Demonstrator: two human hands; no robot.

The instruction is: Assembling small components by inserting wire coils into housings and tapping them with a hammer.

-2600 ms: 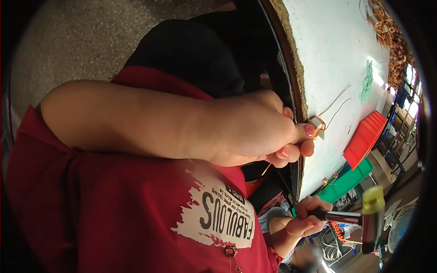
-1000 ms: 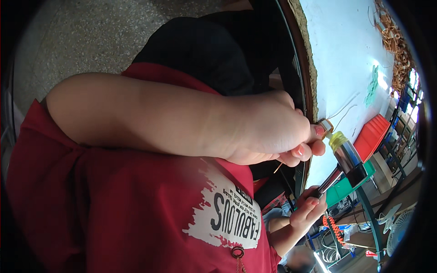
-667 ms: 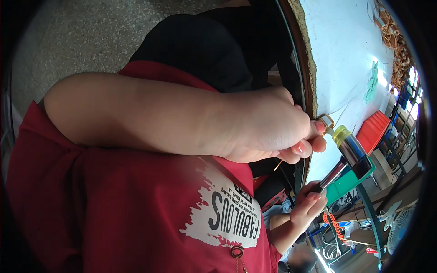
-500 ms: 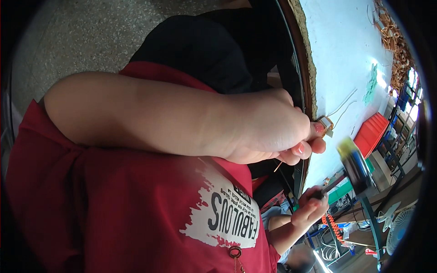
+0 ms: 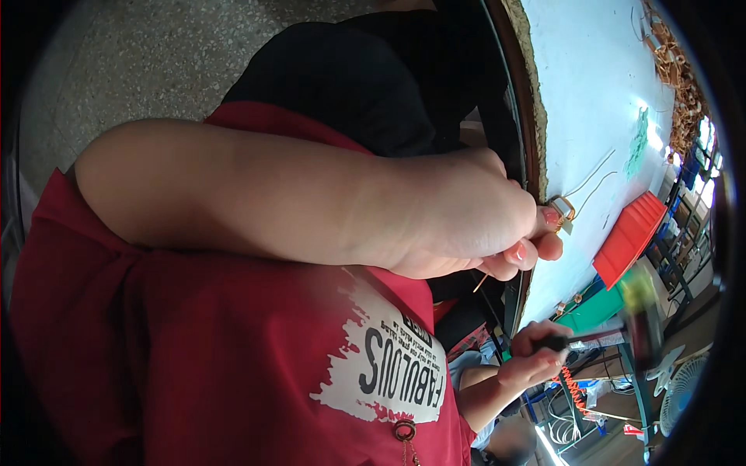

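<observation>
My left hand (image 5: pixel 497 217) is closed at the edge of the white tabletop (image 5: pixel 598 62). Between its fingertips is a small copper-wound coil (image 5: pixel 561 208) with a pale core and a metal tab. Two thin wire leads (image 5: pixel 592 175) run from the coil over the table. A short copper-coloured wire end (image 5: pixel 482 283) pokes out below the fingers. My right hand (image 5: pixel 538 356) grips the dark handle of a hammer (image 5: pixel 643 332). The hammer's head, dark with a yellow end, is smeared by motion and is apart from the coil.
A heap of copper coils (image 5: pixel 680 93) lies along the table's far side, near a tangle of green pieces (image 5: pixel 637 144). A red bin (image 5: pixel 631 237) and a green bin (image 5: pixel 594 311) stand beyond the hammer handle. A fan (image 5: pixel 688 396) and a person (image 5: pixel 510 441) are in the background.
The hammer has swung away from the coil, toward the lower right of the view. My left hand and the coil have shifted slightly right, with the grip kept.
</observation>
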